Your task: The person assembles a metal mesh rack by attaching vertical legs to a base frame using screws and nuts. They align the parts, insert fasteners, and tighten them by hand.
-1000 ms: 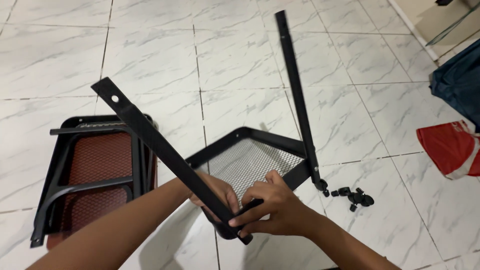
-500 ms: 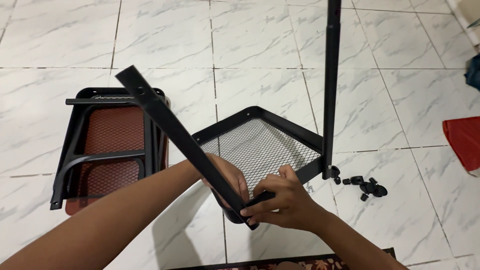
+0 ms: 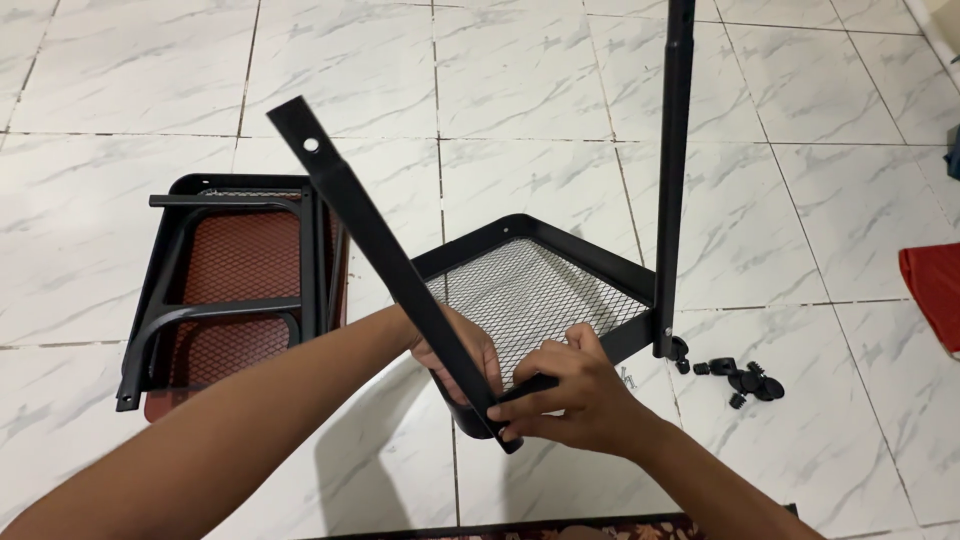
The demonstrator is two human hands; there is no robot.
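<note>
A black mesh tray [image 3: 530,290] with a raised rim lies tilted on the white tile floor. A flat black metal post [image 3: 370,230] with a hole near its top leans up and to the left from the tray's near corner. My left hand [image 3: 455,345] grips the post's lower part against that corner. Just right of it, my right hand [image 3: 575,395] pinches the corner where post and rim meet. A second black post [image 3: 675,170] stands upright at the tray's right corner.
A stack of black frame parts over red mesh [image 3: 235,290] lies on the floor to the left. Small black casters and fittings [image 3: 740,378] sit right of the tray. A red object [image 3: 935,290] shows at the right edge. A patterned rug edge [image 3: 560,527] is nearest me.
The view has shifted, so the tray and posts sit further right and higher in frame. The right post now looks vertical. Both hands stay at the tray's near corner.
</note>
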